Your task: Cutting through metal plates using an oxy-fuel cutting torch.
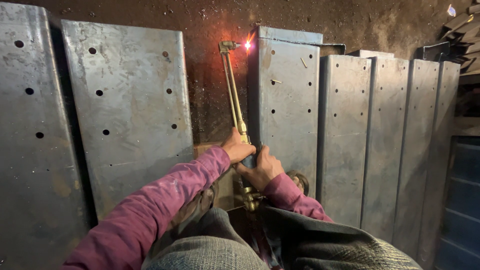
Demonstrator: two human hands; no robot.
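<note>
A long brass cutting torch (233, 95) runs away from me, its bent tip at the far end. A bright flame (247, 45) burns at the tip against the left edge of a grey steel channel (287, 100) with drilled holes. My left hand (235, 148) grips the torch shaft just above the handle. My right hand (260, 167) wraps the handle right below it, close to the brass valve block (250, 200). Both arms wear magenta sleeves.
A wide holed steel plate (130, 110) lies left of the torch, another (30, 140) beyond it. Several narrow steel channels (385, 140) lie side by side at the right. Dark dirt floor (210, 95) shows between. Scrap metal pieces (462, 27) sit top right.
</note>
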